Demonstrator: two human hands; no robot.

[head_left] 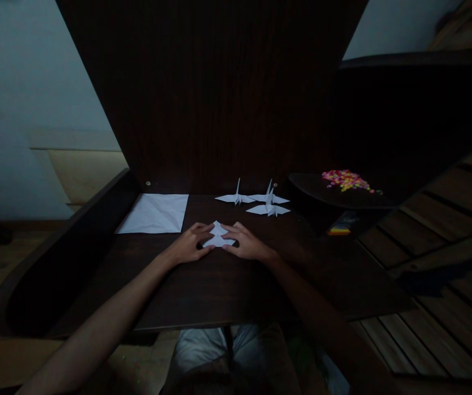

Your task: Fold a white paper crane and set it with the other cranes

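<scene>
A partly folded piece of white paper point(218, 240) lies on the dark desk, straight in front of me. My left hand point(190, 242) holds its left side, with thumb at the near edge and fingers on the upper part. My right hand point(244, 241) grips the right side in a mirrored pose. The fingers of both hands cover the paper's side corners. Just beyond the hands stand three folded white paper cranes, one at the left point(236, 198), one behind at the right point(269, 196) and one nearer point(268, 209).
A flat, creased white sheet point(155, 213) lies at the desk's back left. Colourful small pieces point(346, 180) are heaped on a raised shelf point(313, 189) at the right, above a small yellow-and-red item point(339, 231). A dark side panel point(67, 252) borders the left.
</scene>
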